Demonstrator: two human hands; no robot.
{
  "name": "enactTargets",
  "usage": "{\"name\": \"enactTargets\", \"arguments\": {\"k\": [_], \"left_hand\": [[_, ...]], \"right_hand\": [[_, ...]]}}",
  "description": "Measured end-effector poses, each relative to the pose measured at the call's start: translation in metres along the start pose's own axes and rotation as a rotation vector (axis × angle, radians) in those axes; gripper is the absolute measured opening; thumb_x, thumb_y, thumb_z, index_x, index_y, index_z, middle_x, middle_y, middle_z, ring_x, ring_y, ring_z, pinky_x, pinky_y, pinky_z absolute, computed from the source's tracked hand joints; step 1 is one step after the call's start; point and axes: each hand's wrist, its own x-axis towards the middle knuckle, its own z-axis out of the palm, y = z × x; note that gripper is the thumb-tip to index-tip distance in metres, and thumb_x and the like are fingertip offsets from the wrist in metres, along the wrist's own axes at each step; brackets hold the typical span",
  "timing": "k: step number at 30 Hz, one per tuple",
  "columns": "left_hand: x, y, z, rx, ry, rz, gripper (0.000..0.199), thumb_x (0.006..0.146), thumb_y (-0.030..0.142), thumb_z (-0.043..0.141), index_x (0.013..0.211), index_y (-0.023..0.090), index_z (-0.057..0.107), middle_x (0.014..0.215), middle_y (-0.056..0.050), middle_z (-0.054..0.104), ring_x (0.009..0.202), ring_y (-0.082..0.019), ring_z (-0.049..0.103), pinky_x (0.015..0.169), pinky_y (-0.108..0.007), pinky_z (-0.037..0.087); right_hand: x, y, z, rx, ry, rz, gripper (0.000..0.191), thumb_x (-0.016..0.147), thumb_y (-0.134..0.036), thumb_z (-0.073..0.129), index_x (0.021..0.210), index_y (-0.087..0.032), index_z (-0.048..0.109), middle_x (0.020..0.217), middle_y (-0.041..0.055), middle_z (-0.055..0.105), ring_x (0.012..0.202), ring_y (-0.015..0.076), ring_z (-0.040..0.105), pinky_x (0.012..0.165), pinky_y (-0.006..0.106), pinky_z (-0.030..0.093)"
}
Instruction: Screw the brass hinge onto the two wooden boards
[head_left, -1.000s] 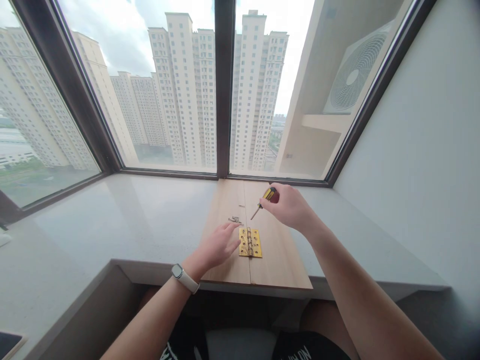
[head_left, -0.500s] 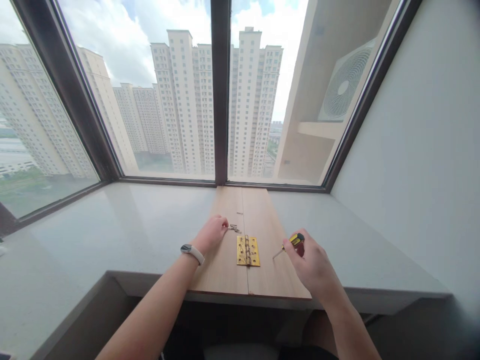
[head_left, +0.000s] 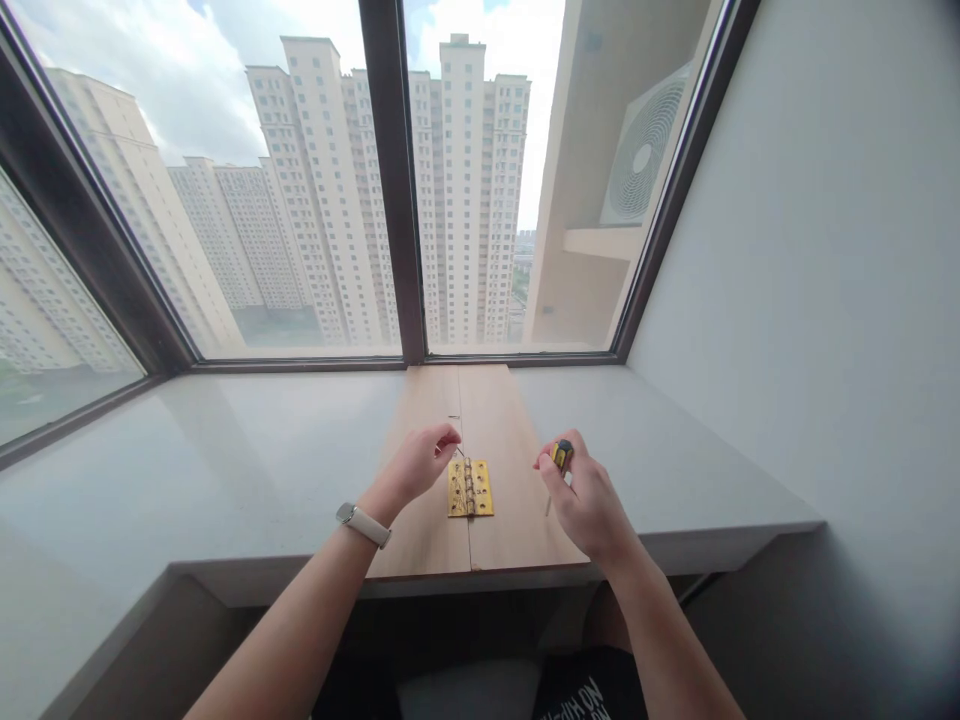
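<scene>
A brass-coloured hinge (head_left: 470, 488) lies flat across the seam between two light wooden boards (head_left: 517, 520). Just above its upper left corner, my left hand (head_left: 421, 458) pinches a small screw (head_left: 460, 451) between thumb and fingertips. To the right of the hinge, my right hand (head_left: 589, 492) is closed around a yellow and black screwdriver (head_left: 561, 456), its shaft pointing down over the right board. Farther back, a single screw (head_left: 454, 416) lies near the seam. My left hand mostly hides the other screws.
The boards rest on a white windowsill (head_left: 675, 450), their front ends at its edge. Dark window frames (head_left: 394, 200) rise behind, and a white wall (head_left: 810, 280) stands on the right. A watch (head_left: 364, 524) is on my left wrist.
My left hand has lifted a screw from the small pile and moved it towards the hinge. The screwdriver in my right hand now points more steeply down. The camera view has shifted to the right.
</scene>
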Motion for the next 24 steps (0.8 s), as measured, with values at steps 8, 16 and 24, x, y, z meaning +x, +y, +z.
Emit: {"name": "enactTargets", "arguments": {"k": [8,16,24], "left_hand": [[0.001,-0.003,0.013,0.035,-0.029,-0.021,0.017,0.098,0.024,0.049,0.097,0.021,0.066,0.097,-0.006,0.073,0.090,-0.021,0.068,0.078,-0.031,0.051],[-0.004,-0.010,0.029,0.057,-0.136,-0.024,0.018,0.099,0.024,0.044,0.099,0.022,0.062,0.097,-0.006,0.070,0.092,-0.021,0.065,0.080,-0.031,0.050],[-0.003,-0.012,0.031,0.067,-0.136,-0.014,0.018,0.099,0.024,0.043,0.098,0.022,0.061,0.097,-0.006,0.070,0.091,-0.021,0.064,0.079,-0.031,0.050]], "right_hand": [[-0.004,0.004,0.038,-0.272,-0.422,-0.095,0.025,0.095,-0.040,0.060,0.113,-0.025,0.070,0.114,0.0059,0.070,0.091,0.0207,0.068,0.078,0.030,0.046],[-0.019,0.000,0.072,-0.324,-0.466,-0.124,0.025,0.099,-0.039,0.052,0.111,-0.028,0.072,0.120,0.0025,0.072,0.092,0.0213,0.071,0.078,0.029,0.045],[-0.023,-0.004,0.072,-0.361,-0.454,-0.116,0.027,0.100,-0.039,0.050,0.113,-0.030,0.072,0.123,0.0012,0.072,0.089,0.0207,0.071,0.072,0.029,0.043]]}}
